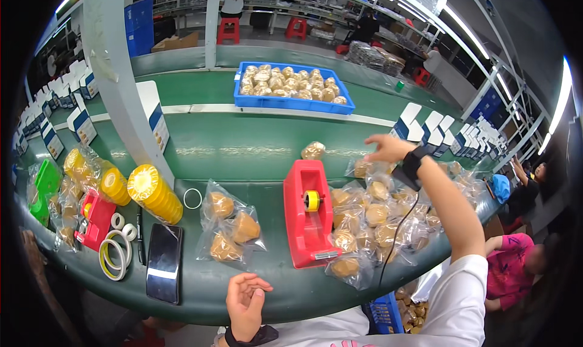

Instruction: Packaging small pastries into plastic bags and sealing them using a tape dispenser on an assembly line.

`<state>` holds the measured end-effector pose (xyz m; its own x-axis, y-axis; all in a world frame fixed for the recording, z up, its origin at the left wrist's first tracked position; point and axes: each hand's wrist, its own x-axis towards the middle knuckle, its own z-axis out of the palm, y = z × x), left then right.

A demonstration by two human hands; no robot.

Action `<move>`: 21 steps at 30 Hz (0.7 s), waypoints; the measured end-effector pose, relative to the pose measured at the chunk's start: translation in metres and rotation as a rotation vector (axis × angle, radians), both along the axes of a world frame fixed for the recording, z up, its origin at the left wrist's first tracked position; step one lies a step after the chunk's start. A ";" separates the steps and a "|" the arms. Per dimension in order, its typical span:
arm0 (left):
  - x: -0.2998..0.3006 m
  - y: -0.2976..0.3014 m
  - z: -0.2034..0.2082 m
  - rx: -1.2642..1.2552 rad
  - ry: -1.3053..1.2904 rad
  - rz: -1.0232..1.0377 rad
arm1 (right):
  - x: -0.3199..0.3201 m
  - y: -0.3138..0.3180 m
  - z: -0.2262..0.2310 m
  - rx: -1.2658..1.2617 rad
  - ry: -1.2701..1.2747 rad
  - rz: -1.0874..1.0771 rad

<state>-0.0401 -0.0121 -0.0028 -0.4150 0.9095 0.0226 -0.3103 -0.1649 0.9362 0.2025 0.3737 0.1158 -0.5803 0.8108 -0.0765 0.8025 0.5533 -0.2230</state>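
Note:
My left hand is near the front edge of the green bench, fingers loosely curled and thumb apart, with nothing visible in it. Stretched out to the right, my right hand is open, its fingers pointing left above the far side of a heap of tan round pieces in clear bags. A single wrapped round piece rests on the green conveyor to the left of that hand. Beside the heap stands a red tape dispenser with a yellow tape roll. Three bagged round pieces lie left of the dispenser.
A blue tray of wrapped pieces sits across the conveyor. Left are stacked yellow tape rolls, a smaller red dispenser, loose rings and a phone. White-blue boxes line the right; a post rises left.

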 end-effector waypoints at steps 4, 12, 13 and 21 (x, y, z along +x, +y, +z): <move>0.005 0.005 0.001 0.002 0.014 -0.032 | 0.036 0.005 -0.045 0.268 -0.222 0.095; 0.007 0.006 0.005 -0.042 0.135 -0.001 | 0.004 -0.031 0.007 0.230 0.231 -0.022; 0.008 0.006 0.004 -0.035 0.143 -0.004 | 0.007 -0.035 0.009 0.236 0.239 -0.026; 0.016 -0.006 0.010 -0.020 0.143 -0.008 | 0.015 -0.100 0.041 0.038 0.668 -0.035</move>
<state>-0.0241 -0.0184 0.0067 -0.4014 0.9138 0.0625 -0.1749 -0.1435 0.9741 0.2172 0.2735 0.1567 -0.4665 0.8250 0.3191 0.5159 0.5468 -0.6594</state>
